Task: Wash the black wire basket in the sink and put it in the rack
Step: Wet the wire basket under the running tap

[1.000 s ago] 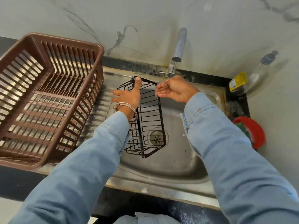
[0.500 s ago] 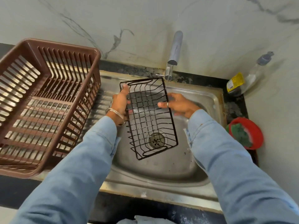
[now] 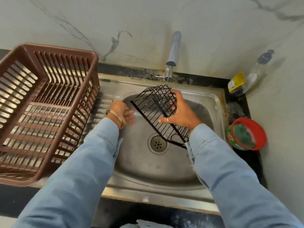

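Observation:
The black wire basket (image 3: 151,102) is tilted over the right half of the steel sink (image 3: 212,102), just below the tap (image 3: 172,56). My right hand (image 3: 182,112) grips its upper end, fingers through the wires. My left hand (image 3: 123,114) is off the basket, left of it over the sink's left side, fingers spread and blurred. The brown plastic rack (image 3: 46,102) stands on the draining board at left, with nothing in it.
A red tub with a green scrubber (image 3: 246,135) sits on the counter right of the sink. A clear bottle with a yellow label (image 3: 245,79) lies in the back right corner. The drain (image 3: 158,143) is in the sink's middle.
The basket has turned and shifted right, from both hands to my right hand alone. My left hand has let go and drawn back to the left.

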Demonstrator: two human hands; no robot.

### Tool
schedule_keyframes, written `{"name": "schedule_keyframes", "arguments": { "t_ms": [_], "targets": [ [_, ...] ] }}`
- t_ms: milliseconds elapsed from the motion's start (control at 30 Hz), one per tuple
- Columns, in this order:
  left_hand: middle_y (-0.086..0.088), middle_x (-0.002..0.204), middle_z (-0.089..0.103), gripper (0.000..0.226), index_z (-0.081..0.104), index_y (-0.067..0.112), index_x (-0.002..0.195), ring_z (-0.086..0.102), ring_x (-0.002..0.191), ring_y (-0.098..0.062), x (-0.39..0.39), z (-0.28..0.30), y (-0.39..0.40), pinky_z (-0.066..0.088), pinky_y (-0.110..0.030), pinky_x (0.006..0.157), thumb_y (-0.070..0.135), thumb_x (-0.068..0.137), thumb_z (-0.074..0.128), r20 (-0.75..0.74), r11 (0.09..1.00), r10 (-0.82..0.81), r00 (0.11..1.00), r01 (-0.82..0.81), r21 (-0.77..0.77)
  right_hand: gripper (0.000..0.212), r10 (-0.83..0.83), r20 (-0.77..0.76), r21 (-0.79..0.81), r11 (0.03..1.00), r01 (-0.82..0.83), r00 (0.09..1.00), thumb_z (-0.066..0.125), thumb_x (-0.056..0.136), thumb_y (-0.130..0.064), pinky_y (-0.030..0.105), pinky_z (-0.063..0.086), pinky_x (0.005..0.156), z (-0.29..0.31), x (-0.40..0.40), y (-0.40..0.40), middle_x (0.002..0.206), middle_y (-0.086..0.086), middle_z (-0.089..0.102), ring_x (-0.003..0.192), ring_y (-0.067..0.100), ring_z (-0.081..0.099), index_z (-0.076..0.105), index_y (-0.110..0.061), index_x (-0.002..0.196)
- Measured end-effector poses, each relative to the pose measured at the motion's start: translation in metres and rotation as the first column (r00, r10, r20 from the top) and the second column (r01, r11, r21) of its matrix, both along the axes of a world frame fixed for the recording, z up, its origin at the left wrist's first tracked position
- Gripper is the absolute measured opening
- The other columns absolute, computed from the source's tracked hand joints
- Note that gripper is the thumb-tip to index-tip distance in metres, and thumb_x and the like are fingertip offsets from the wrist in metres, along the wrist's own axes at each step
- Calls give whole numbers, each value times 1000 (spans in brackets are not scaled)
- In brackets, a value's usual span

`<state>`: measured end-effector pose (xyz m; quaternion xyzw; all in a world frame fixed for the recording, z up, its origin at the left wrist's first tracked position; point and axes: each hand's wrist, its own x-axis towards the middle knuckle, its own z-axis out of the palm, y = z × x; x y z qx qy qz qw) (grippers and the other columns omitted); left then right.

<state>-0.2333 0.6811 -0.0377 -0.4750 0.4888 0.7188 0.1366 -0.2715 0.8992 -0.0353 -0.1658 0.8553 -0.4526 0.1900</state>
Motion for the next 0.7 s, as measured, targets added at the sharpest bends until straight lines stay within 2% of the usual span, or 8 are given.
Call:
{"name": "schedule_keyframes", "arguments": {
  "t_ms": [100,167,233,333,467,567,633,700],
  "targets": [
    [-23,106,59,69,48,-6,106,57,103,-39,-5,17,7,37,-58,102,62,90,44,-42,982,-54,998,60,177,119,110,-310,358,933,9,944,86,47,-49,53,33,102,-12,12,-7,140,4,36,128,26,37,15,-34,141],
    [-23,104,62,88,56,-1,102,54,106,-43,-11,26,15,29,-62,105,81,70,51,-2,959,-234,972,231,167,117,242,-431,513,858,15,869,83,48,-55,50,33,99,-20,22,-9,136,7,36,123,27,38,15,-32,141],
    [-22,114,62,105,61,13,112,54,107,-44,-16,30,23,33,-64,98,90,41,63,69,938,-336,939,327,120,116,326,-536,569,821,48,779,81,47,-60,51,35,95,-27,32,-10,135,12,39,120,32,42,18,-28,139],
    [-12,122,57,104,57,22,126,56,100,-32,-17,13,21,49,-49,78,75,39,76,125,943,-323,938,330,-42,119,340,-654,545,831,110,676,83,41,-63,51,41,88,-40,45,-13,130,21,47,113,37,49,28,-22,137],
    [-10,101,63,84,59,12,122,60,83,-27,-3,1,16,49,-35,66,57,54,77,134,931,-361,923,366,-11,111,372,-704,535,838,106,605,78,47,-68,48,42,86,-50,53,-14,129,21,45,112,36,48,33,-21,137],
    [-15,104,71,66,63,9,119,68,98,-34,7,0,12,55,-48,85,48,66,75,6,940,-336,942,335,-64,89,396,-613,488,870,-67,683,65,62,-73,44,43,88,-41,51,-11,128,11,47,110,28,49,42,-24,133],
    [-11,101,71,62,62,11,116,69,91,-26,11,-1,10,58,-37,76,41,65,80,-96,933,-295,951,265,-244,66,335,-408,370,911,-181,849,53,76,-71,40,43,93,-27,42,-10,119,0,56,103,16,55,55,-26,123],
    [1,80,68,32,65,15,98,65,65,-9,12,4,8,50,-18,53,34,74,74,-190,934,-275,943,214,-286,47,93,-247,164,985,-53,965,46,89,-58,39,49,91,-12,25,-14,103,2,68,93,17,64,66,-20,109]
  ]
}}
